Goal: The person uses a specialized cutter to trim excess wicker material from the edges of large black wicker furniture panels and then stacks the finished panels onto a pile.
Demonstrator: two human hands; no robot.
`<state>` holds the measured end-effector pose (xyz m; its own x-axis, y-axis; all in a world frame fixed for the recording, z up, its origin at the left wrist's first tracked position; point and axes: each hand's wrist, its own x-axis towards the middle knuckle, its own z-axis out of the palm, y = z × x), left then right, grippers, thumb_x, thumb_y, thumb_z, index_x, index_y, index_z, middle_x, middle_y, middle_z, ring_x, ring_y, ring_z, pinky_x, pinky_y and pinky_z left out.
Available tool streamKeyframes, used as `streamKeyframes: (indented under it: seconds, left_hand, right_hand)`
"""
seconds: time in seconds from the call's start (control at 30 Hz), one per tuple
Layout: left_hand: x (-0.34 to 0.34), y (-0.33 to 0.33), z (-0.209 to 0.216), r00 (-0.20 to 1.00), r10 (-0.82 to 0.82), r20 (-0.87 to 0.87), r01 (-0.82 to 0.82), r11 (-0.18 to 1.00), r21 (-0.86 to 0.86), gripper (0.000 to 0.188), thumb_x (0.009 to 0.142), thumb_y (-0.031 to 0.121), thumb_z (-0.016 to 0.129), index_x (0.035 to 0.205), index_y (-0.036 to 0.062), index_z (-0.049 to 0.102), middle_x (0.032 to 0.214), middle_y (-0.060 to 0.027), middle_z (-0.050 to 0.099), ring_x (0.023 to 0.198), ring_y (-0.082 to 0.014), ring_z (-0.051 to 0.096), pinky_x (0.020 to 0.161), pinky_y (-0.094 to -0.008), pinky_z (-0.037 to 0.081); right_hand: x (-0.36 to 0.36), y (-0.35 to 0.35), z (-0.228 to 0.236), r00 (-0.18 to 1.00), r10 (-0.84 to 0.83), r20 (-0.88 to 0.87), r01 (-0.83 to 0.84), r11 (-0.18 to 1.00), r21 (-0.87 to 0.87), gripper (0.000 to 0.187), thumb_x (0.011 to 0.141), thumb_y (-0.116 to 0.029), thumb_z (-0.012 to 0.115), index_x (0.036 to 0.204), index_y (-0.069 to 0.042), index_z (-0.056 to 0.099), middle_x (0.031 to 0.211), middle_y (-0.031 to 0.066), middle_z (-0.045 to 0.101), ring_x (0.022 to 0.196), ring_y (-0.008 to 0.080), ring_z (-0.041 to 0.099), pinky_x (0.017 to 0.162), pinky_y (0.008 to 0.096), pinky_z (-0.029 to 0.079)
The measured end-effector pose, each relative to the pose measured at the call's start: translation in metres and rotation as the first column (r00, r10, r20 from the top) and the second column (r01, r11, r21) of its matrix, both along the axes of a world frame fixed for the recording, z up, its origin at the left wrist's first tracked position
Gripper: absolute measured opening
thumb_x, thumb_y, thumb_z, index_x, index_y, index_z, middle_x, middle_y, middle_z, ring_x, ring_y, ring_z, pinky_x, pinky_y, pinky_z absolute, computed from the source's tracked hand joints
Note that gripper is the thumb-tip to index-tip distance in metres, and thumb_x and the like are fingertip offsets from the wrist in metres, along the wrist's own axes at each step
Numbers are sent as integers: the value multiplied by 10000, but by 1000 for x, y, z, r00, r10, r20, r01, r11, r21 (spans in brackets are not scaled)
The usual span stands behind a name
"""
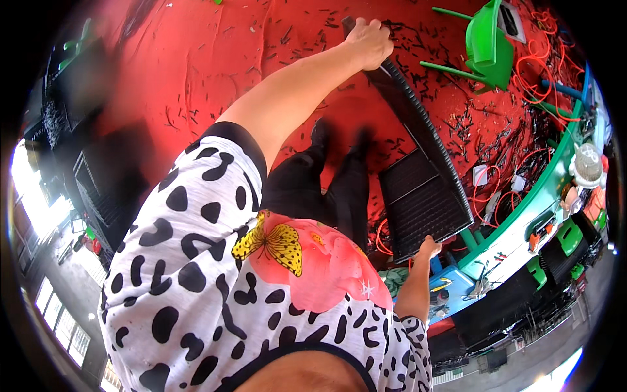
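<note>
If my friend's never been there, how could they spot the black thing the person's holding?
Start at the big red floor and look just right of the person's dark trousers. There a black ribbed piece slants, with the left hand on its upper end and the right hand at its lower edge. Unlike the nearby green chair, it's black and held.

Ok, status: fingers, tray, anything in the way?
Left fingers gripping far end of tray. Right fingers at near end. Green seat close, not touching tray.

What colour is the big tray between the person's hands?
The tray is black; the head view shows it.
</note>
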<state>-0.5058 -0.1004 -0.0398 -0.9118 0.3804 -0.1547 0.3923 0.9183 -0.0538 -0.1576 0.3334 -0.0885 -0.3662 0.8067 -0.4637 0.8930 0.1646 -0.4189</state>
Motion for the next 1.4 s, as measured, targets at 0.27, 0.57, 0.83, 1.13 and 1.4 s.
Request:
streamKeyframes:
  seconds: [0.27, 0.57, 0.83, 1.13, 1.4]
  left_hand:
    - [41, -29, 0, 996, -49, 77, 49, 999, 5, 95, 672, 184, 536, 615, 155, 605, 673, -3, 609, 696, -204, 586, 540, -349, 424]
    - [249, -169, 76, 935, 326, 143, -346, 925, 156, 112, 662, 244, 540, 717, 146, 538, 754, 2, 532, 785, -181, 503, 674, -320, 375]
    - [309, -145, 81, 593, 802, 68, -805, 590, 67, 86, 645, 179, 544, 708, 121, 545, 745, -14, 529, 783, -188, 519, 660, -310, 406]
    - [347, -143, 88, 363, 932, -13, -930, 363, 58, 141, 623, 164, 579, 739, 85, 581, 784, -58, 573, 793, -211, 547, 678, -324, 446]
    - [381, -211, 127, 218, 974, -59, -961, 225, 162, 108, 587, 131, 571, 683, 95, 536, 723, -42, 525, 753, -213, 519, 642, -324, 415]
  right_hand:
    - [0, 39, 10, 880, 402, 254, -453, 871, 191, 407, 547, -147, 608, 888, 76, 598, 889, 212, 621, 770, 329, 586, 732, 422, 448]
    - [-186, 5, 68, 568, 802, -188, -823, 556, -114, 397, 525, 58, 465, 904, 146, 540, 852, 200, 597, 718, 288, 550, 712, 357, 456]
    - [-420, -166, 60, 324, 829, -455, -909, 141, -391, 487, 503, 97, 385, 962, 84, 546, 817, 94, 566, 684, 200, 532, 622, 281, 452]
    - [-526, -296, 41, -84, 821, -565, -923, -278, -266, 429, 547, 78, 417, 951, 48, 556, 787, 55, 542, 647, 162, 481, 594, 276, 426]
    - [-515, -449, 150, -327, 735, -594, -870, -480, -116, 396, 537, 70, 434, 910, 42, 565, 716, 10, 510, 571, 114, 417, 516, 251, 385]
